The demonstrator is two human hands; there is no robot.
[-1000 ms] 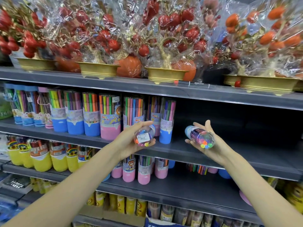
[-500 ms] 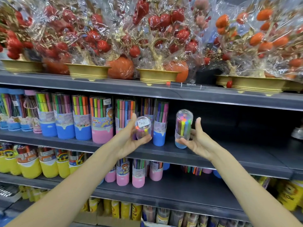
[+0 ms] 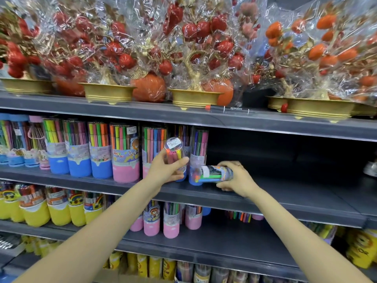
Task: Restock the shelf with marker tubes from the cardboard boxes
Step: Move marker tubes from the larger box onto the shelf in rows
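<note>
Restocking the shelf (image 3: 285,193): the stocked row (image 3: 102,152) stood at left. The left hand (image 3: 163,170) gripped an upright tube (image 3: 175,154), fingers curled round it, at the row's right end. Just beside it, the right hand (image 3: 238,178) clasped a second tube (image 3: 212,174) from above, long axis horizontal, cap toward the row, low over the bare shelf space to the right; righting it appeared next.

Free room: shelf (image 3: 295,193) bare to the right of the hands.
Obstacles: marker tubes (image 3: 124,154) crowd the left.
</note>
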